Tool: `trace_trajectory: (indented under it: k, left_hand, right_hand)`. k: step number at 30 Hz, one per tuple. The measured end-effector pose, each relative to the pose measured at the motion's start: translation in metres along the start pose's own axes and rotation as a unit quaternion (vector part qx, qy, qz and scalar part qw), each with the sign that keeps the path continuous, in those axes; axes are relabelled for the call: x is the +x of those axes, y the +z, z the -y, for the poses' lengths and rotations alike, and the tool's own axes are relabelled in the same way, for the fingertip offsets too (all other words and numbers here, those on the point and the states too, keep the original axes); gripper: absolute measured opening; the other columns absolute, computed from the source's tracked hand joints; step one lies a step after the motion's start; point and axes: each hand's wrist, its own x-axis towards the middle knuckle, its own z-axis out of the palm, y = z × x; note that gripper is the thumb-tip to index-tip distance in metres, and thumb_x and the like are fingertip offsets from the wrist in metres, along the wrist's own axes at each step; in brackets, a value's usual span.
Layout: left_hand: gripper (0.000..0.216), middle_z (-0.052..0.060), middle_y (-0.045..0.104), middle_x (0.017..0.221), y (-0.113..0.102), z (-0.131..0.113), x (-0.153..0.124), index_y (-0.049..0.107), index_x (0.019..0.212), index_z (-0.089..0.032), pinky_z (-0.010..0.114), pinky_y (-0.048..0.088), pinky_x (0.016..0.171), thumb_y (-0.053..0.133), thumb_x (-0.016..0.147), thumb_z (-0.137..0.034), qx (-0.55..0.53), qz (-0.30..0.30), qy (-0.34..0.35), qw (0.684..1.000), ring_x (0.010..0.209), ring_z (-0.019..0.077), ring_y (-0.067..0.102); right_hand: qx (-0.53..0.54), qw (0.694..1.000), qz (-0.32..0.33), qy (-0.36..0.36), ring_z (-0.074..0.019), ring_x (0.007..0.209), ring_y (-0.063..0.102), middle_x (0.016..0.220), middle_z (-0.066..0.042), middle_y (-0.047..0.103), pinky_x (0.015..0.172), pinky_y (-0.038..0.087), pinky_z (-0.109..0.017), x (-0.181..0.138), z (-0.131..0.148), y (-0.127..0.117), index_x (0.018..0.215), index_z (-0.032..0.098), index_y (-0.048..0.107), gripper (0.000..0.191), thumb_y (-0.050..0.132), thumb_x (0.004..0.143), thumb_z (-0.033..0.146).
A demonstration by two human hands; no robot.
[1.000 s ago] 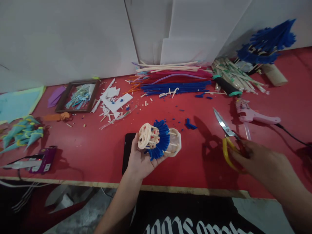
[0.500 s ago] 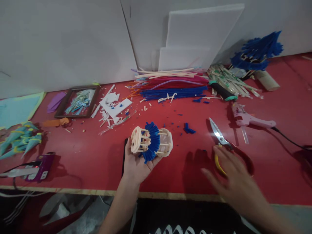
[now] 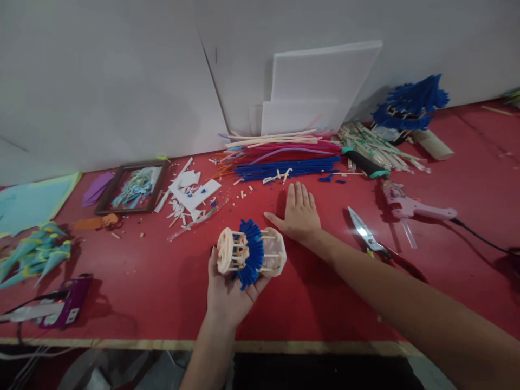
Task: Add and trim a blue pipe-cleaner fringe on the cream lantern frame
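Observation:
My left hand (image 3: 227, 290) holds a small drum-shaped craft model (image 3: 249, 253) made of two cream discs joined by thin sticks, with a ring of blue fringe round its middle. My right hand (image 3: 299, 213) lies flat and open on the red table (image 3: 154, 281), fingers spread, just beyond the model and short of a long pile of blue, pink and cream strips (image 3: 284, 157). A small blue scrap that lay on the table here is hidden under this hand. Scissors (image 3: 371, 238) with yellow and red handles lie to the right of my right forearm, untouched.
A pink glue gun (image 3: 414, 205) with its cord lies right of the scissors. White foam boards (image 3: 320, 89) lean on the wall. A wooden frame (image 3: 132, 187), white offcuts (image 3: 189, 187), teal cones (image 3: 34, 252), a purple device (image 3: 63, 306) and a blue fringe bundle (image 3: 410, 103) lie around.
My right hand let go of the scissors, which now lie on the table, and swept left and forward to rest flat behind the model. My left hand kept holding the model.

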Motion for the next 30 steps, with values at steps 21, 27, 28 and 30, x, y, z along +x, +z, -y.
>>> trace_trajectory:
  k: [21,27,28,30]
  left_hand:
    - [0.043,0.014,0.083,0.113,-0.009,0.005,-0.003,0.069,0.131,-0.020,0.055,0.062,0.096,0.055,0.100,-0.048,-0.006,-0.056,0.008,0.998,0.106,0.0334,0.079]
    - [0.043,0.012,0.084,0.110,-0.011,0.006,-0.011,0.072,0.124,-0.020,0.051,0.062,0.099,0.054,0.100,-0.049,-0.003,-0.047,0.014,0.999,0.104,0.0303,0.080]
    - [0.042,0.012,0.084,0.111,-0.012,0.006,-0.012,0.073,0.122,-0.020,0.051,0.061,0.100,0.053,0.100,-0.050,-0.002,-0.039,0.013,0.999,0.106,0.0301,0.079]
    - [0.041,0.012,0.083,0.114,-0.014,0.006,-0.014,0.075,0.118,-0.020,0.050,0.060,0.102,0.054,0.099,-0.050,-0.002,-0.022,0.016,1.000,0.110,0.0302,0.078]
  right_hand:
    - [0.063,0.995,0.008,-0.073,-0.0282,0.126,0.062,0.144,-0.012,0.059,0.105,0.055,-0.054,0.019,0.068,0.003,0.138,0.020,0.060,0.047,0.067,0.099,0.044]
    - [0.085,0.996,0.003,-0.011,-0.0321,0.136,0.055,0.153,-0.013,0.053,0.113,0.048,-0.060,0.028,0.076,0.005,0.143,0.021,0.057,0.052,0.067,0.098,0.045]
    - [0.089,0.996,0.003,-0.009,-0.0314,0.135,0.056,0.152,-0.013,0.054,0.111,0.049,-0.059,0.030,0.079,0.006,0.143,0.021,0.057,0.051,0.067,0.098,0.045]
    - [0.096,0.995,0.002,-0.013,-0.0296,0.130,0.060,0.147,-0.012,0.057,0.108,0.053,-0.056,0.033,0.088,0.007,0.140,0.020,0.058,0.049,0.067,0.099,0.044]
